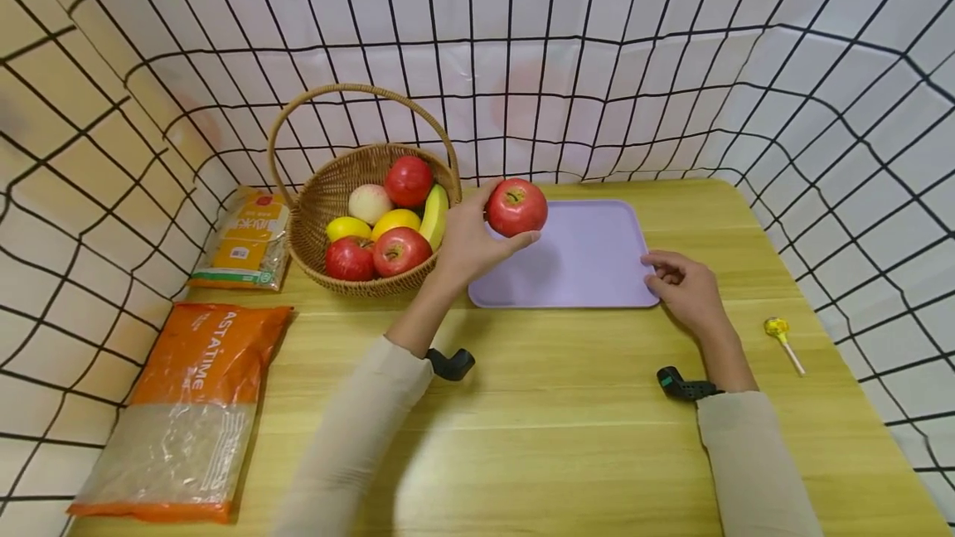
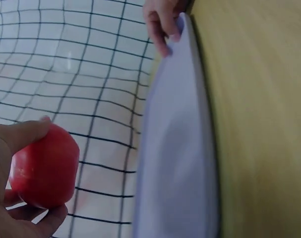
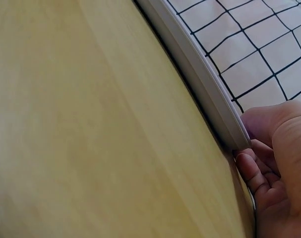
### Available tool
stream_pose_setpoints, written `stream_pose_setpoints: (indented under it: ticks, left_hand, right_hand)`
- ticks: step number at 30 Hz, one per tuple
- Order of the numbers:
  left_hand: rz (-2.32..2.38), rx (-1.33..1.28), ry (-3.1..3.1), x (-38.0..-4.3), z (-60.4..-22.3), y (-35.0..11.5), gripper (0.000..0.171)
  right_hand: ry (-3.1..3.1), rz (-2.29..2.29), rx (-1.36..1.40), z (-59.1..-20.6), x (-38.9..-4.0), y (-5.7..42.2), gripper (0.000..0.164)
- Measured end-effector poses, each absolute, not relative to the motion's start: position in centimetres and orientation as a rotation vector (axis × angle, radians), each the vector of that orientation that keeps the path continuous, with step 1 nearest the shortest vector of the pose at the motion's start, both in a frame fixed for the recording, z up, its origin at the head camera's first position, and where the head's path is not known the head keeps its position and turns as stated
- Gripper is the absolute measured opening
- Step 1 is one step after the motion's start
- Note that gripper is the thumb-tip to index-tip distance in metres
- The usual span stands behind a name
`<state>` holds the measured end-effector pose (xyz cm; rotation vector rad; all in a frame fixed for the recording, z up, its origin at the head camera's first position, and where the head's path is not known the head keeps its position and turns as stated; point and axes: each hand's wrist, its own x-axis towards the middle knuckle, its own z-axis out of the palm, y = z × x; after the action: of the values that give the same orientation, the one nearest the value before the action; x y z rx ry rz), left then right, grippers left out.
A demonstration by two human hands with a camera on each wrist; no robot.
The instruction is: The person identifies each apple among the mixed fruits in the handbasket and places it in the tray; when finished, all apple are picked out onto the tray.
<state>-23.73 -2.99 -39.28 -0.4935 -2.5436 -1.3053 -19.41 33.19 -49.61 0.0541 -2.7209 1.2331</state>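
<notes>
A red apple (image 1: 516,208) is gripped in my left hand (image 1: 476,232), held above the left part of a lilac tray (image 1: 589,259). In the left wrist view the thumb lies over the apple (image 2: 46,166) and the fingertips come round under it. My right hand (image 1: 686,288) pinches the tray's right edge near its front corner. The right wrist view shows the thumb at the tray rim (image 3: 210,84) and the other fingers curled below it. Left of the tray stands a wicker basket (image 1: 313,197) holding red apples, a pale peach (image 1: 369,203), a banana (image 1: 435,218) and yellow fruit.
A yellow lollipop (image 1: 778,328) lies right of my right hand. On the left are an orange-and-clear ASTATIME bag (image 1: 201,404) and a smaller grain packet (image 1: 249,239). White cloth with a black grid (image 1: 559,65) walls the wooden table (image 1: 567,421) at the back and sides.
</notes>
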Motion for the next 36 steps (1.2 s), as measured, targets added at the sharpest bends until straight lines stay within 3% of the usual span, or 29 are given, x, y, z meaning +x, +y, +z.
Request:
stream_pose_setpoints:
  ticks: [20, 36]
  left_hand:
    - [-1.469, -0.195, -2.676, -28.6, -45.6, -0.3, 0.090]
    - [-1.470, -0.286, -2.714, -30.1, -46.7, 0.1, 0.096]
  right_hand:
    - [-2.730, 1.202, 0.077, -49.4, -19.3, 33.2, 0.030]
    - [-2.705, 1.241, 0.090, -49.4, -19.3, 33.3, 0.030]
